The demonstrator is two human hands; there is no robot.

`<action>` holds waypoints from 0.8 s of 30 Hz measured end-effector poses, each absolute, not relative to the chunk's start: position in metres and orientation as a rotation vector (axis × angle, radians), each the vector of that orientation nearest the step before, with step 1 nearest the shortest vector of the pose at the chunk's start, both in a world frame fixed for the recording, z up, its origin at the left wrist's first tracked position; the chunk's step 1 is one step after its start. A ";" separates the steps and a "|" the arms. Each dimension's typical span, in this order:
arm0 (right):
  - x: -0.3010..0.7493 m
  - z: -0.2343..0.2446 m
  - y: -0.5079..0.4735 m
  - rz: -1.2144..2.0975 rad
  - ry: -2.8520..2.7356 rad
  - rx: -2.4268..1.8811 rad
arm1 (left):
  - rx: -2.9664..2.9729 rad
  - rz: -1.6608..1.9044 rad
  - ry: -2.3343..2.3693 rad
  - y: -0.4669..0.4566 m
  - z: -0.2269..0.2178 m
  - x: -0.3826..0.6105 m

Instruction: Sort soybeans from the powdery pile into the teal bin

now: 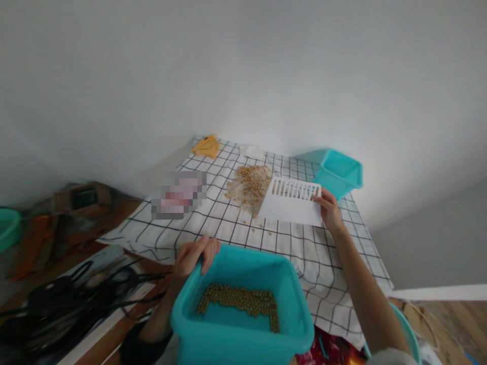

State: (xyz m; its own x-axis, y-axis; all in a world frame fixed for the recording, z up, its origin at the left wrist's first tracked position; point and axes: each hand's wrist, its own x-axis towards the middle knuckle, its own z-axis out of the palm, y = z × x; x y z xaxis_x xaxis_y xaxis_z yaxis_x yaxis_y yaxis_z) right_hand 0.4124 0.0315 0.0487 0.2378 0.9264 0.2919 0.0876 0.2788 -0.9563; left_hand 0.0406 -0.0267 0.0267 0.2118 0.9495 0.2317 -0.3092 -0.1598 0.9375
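My left hand [194,258] grips the far left rim of a turquoise plastic tub [243,314] held at the table's near edge. A layer of small tan beans [241,300] lies on its bottom. My right hand [329,208] pinches the right end of a flat white plastic scraper with slots [291,203], which rests on the checked cloth. Its left edge touches a loose pile of the same beans [249,185] spread on the cloth.
A white tablecloth with a black grid [228,228] covers the table. A second turquoise tub [338,172] stands at the far right by the wall. A yellow cloth [207,146] lies at the far corner. Black cables [68,299] lie on the floor to the left.
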 end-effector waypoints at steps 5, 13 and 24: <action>0.415 0.050 0.033 0.713 -1.072 -1.148 | 1.147 1.318 0.813 -0.036 0.037 0.046; 0.424 0.052 0.034 0.631 -1.055 -1.178 | 1.174 1.312 0.788 -0.033 0.037 0.045; 0.431 0.054 0.035 0.554 -1.073 -1.188 | 1.174 1.319 0.777 -0.028 0.022 0.039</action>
